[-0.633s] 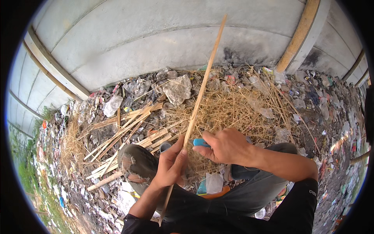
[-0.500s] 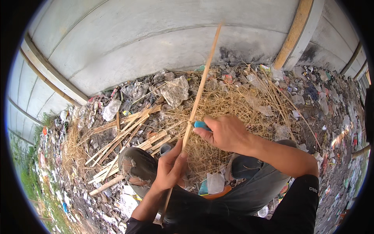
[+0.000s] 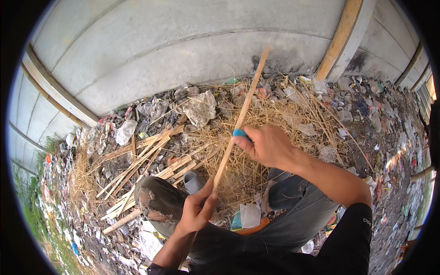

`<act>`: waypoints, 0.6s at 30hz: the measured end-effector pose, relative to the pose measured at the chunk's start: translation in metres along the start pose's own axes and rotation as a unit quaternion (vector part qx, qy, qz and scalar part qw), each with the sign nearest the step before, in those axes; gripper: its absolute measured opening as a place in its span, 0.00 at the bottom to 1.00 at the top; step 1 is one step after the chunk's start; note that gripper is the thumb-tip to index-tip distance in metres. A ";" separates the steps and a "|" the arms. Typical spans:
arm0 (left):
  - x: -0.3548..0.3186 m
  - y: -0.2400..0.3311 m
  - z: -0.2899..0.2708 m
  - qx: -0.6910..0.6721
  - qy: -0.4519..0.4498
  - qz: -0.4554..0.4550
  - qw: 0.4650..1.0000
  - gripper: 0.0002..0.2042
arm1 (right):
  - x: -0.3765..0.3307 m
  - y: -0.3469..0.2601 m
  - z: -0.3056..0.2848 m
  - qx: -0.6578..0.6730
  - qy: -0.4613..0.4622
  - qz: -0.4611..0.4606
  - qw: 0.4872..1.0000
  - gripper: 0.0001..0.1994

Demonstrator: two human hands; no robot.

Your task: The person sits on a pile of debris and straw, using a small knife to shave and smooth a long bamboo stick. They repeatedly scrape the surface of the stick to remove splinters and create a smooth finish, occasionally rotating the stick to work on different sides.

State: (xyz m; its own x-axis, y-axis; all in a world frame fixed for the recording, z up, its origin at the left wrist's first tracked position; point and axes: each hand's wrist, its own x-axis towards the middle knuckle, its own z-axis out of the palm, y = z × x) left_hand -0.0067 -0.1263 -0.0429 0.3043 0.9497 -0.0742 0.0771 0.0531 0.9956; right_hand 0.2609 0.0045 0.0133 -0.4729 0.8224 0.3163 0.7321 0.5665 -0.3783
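Observation:
My left hand (image 3: 197, 211) grips the lower part of a long thin bamboo strip (image 3: 245, 103) that slants up and away toward the wall. Higher up the strip, my right hand (image 3: 268, 145) is closed on a small blue-handled tool (image 3: 239, 133) pressed against the strip's right side. My bent knees in torn grey jeans (image 3: 158, 204) sit just below both hands. A mound of pale straw-like shavings (image 3: 279, 117) lies behind the hands.
A heap of split bamboo strips (image 3: 142, 160) lies to the left on littered ground. Crumpled plastic bags (image 3: 199, 107) and scraps lie along a grey concrete wall (image 3: 183, 41). A wooden post (image 3: 337, 41) leans at the right. A grey cup (image 3: 194, 181) stands by my knee.
My right hand with the blue tool has slid up along the strip, away from my left hand. The strip's upper end has tilted slightly.

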 end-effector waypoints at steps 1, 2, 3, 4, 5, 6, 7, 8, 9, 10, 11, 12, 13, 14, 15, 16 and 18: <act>0.006 0.002 0.001 0.001 0.004 -0.003 1.000 0.24 | -0.017 -0.022 0.016 0.005 0.007 -0.062 0.998 0.26; 0.010 0.003 0.001 0.005 0.010 -0.008 1.000 0.24 | -0.026 -0.034 0.028 0.014 0.015 -0.125 0.992 0.26; 0.008 0.001 -0.001 0.001 0.009 0.000 1.000 0.24 | -0.021 -0.032 0.026 0.022 0.011 -0.086 0.996 0.26; 0.004 0.003 -0.002 -0.009 0.010 -0.016 1.000 0.24 | -0.012 -0.025 0.018 0.032 0.004 -0.044 0.999 0.26; -0.001 0.006 -0.003 -0.018 0.011 -0.031 0.999 0.24 | -0.003 -0.015 0.011 0.041 -0.004 -0.002 0.999 0.26; -0.005 0.009 -0.004 -0.027 0.020 -0.042 0.999 0.24 | 0.009 -0.002 0.005 0.042 0.000 0.025 0.999 0.26; -0.009 0.006 -0.007 -0.024 0.020 -0.032 0.999 0.24 | 0.018 0.013 -0.006 0.038 0.005 0.056 0.998 0.26; -0.012 -0.001 -0.009 -0.022 0.016 -0.019 0.999 0.24 | 0.022 0.021 -0.013 0.031 0.012 0.090 0.995 0.27; -0.012 -0.005 -0.009 -0.021 0.016 -0.005 1.000 0.24 | 0.014 0.014 -0.003 0.059 0.009 0.062 0.996 0.27; -0.003 -0.004 -0.003 -0.031 0.010 0.000 0.999 0.24 | -0.002 -0.003 -0.001 0.033 -0.019 0.032 0.999 0.27; 0.002 -0.001 0.001 -0.036 0.012 -0.002 0.999 0.24 | -0.019 -0.026 0.010 0.017 -0.049 -0.001 0.999 0.27; 0.003 0.001 0.001 -0.036 0.018 -0.008 0.999 0.23 | -0.027 -0.038 0.019 0.009 -0.079 -0.036 0.996 0.26; 0.005 0.001 0.000 -0.037 0.022 -0.002 0.999 0.23 | -0.024 -0.033 0.018 0.009 -0.042 -0.032 0.999 0.26; 0.006 0.001 -0.002 -0.038 0.025 0.004 0.999 0.23 | -0.015 -0.021 0.013 0.008 -0.006 -0.026 1.000 0.26; 0.003 0.001 -0.003 -0.040 0.026 0.004 0.999 0.23 | -0.010 -0.009 0.010 0.010 0.028 -0.015 0.999 0.25; -0.002 0.002 -0.006 -0.032 0.031 -0.005 0.999 0.23 | 0.001 0.003 0.007 0.010 0.032 0.008 0.999 0.26; -0.008 0.007 -0.004 -0.027 0.027 -0.012 0.999 0.23 | 0.014 0.024 -0.004 -0.008 0.040 0.064 0.997 0.27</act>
State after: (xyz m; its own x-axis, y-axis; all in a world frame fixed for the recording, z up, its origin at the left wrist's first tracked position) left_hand -0.0128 -0.1320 -0.0355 0.2510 0.9631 -0.0972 0.0315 0.0922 0.9952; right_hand 0.2734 0.0296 0.0119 -0.3357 0.8803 0.3351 0.7918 0.4564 -0.4058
